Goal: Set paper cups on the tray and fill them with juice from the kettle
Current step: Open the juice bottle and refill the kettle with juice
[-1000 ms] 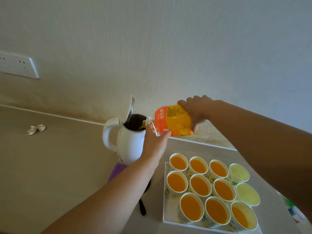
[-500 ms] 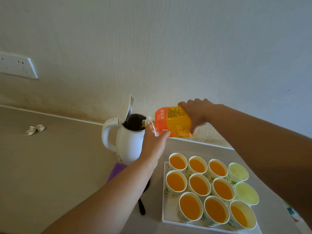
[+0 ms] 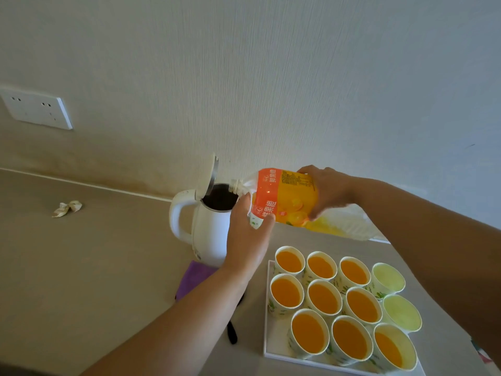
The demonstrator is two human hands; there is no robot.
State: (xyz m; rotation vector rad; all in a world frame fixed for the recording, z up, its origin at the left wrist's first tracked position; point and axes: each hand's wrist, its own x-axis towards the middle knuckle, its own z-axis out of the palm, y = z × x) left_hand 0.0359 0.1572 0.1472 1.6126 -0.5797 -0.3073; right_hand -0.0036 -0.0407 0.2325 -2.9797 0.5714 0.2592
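Note:
A white kettle [image 3: 208, 226] stands against the wall with its lid flipped up. An orange juice bottle [image 3: 282, 196] lies tilted, its neck at the kettle's opening. My right hand [image 3: 328, 189] grips the bottle's base. My left hand [image 3: 248, 240] supports it from below near the neck. A white tray [image 3: 268, 346] at the lower right carries several paper cups; most hold orange juice [image 3: 322, 298], and two on the right side [image 3: 401, 313] show only pale insides.
A purple cloth [image 3: 195, 278] lies under the kettle, with a black cord [image 3: 231, 332] trailing toward me. A crumpled wrapper [image 3: 67, 208] sits on the counter at the left. A wall socket [image 3: 36, 109] is above it. Clear plastic packaging [image 3: 347, 226] lies behind the tray.
The bottle has tipped a little more toward the kettle, and my right hand has risen slightly with its base. The cups and tray stay as they were.

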